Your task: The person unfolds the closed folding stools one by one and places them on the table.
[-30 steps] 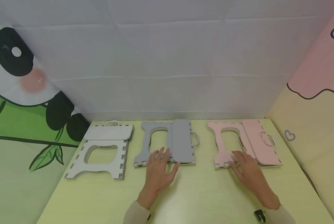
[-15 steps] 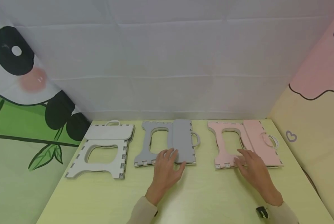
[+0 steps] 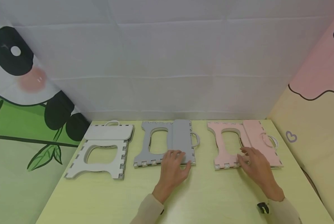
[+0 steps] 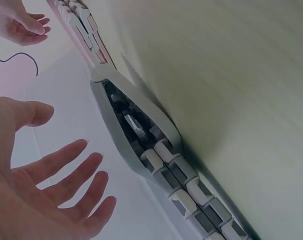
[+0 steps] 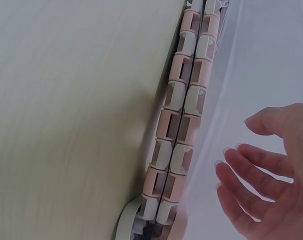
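Three folded step stools lie flat on the table in the head view: a white one point(image 3: 108, 133), a grey one point(image 3: 181, 137) and a pink one point(image 3: 252, 133). Over the near edge of the grey stool is my left hand point(image 3: 171, 171), its fingers loosely bent. The left wrist view shows that hand point(image 4: 56, 195) apart from the stool's hinged edge point(image 4: 179, 175). My right hand point(image 3: 257, 168) hovers over the pink stool's near edge with relaxed fingers. A gap separates it from the pink-and-white hinges point(image 5: 176, 125) in the right wrist view. Neither hand holds anything.
A pale yellow-green table point(image 3: 211, 196) carries the stools along its far half. Behind them rises a white fabric backdrop point(image 3: 167, 56), with printed cartoon panels at both sides. A small black object point(image 3: 263, 207) sits beside the right sleeve.
My left hand has shifted right along the grey stool's near edge. My right hand has moved slightly right over the pink stool. The stools stay in place.
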`<state>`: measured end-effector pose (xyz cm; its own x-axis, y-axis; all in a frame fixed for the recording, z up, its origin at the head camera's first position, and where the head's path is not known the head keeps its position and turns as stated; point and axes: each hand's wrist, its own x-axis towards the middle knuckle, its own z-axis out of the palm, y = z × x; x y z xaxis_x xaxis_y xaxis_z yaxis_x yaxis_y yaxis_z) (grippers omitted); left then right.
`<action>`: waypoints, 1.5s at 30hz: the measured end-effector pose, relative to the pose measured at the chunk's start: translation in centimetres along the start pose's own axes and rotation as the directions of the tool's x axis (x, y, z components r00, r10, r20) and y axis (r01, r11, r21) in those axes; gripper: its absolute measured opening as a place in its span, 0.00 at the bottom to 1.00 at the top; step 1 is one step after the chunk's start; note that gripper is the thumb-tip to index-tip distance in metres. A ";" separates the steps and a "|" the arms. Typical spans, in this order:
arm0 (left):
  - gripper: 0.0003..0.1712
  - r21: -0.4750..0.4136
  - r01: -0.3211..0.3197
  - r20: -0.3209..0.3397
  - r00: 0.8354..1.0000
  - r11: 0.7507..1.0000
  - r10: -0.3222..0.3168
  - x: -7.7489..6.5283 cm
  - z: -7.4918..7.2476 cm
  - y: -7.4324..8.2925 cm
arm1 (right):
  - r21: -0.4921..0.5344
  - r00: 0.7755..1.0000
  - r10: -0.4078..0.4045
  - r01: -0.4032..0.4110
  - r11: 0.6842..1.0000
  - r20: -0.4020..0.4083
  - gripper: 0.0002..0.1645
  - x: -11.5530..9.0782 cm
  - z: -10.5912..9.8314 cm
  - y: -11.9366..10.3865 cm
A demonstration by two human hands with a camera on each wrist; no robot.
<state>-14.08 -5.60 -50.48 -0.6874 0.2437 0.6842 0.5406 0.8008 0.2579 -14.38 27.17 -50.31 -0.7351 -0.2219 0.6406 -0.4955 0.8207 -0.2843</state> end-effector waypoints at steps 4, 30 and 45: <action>0.14 -0.009 -0.014 -0.010 1.000 1.000 0.014 0.3 0.6 0.4 | 0.001 0.999 0.050 -0.050 0.999 0.021 0.16 0.1 -0.3 0.3; 0.15 0.113 -0.100 0.138 0.987 0.989 0.084 3.0 3.5 4.2 | -0.004 0.963 0.266 -0.266 0.964 0.033 0.14 0.7 -2.1 3.1; 0.16 0.076 -0.142 0.162 0.978 0.987 0.128 4.2 5.3 5.4 | -0.051 0.953 0.296 -0.299 0.953 -0.070 0.16 0.7 -2.6 4.8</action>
<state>-16.59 2.63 -49.81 -0.6818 0.4298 0.5919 0.5944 0.7972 0.1059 -16.12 32.33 -49.39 -0.8145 0.0679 0.5762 -0.2286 0.8752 -0.4263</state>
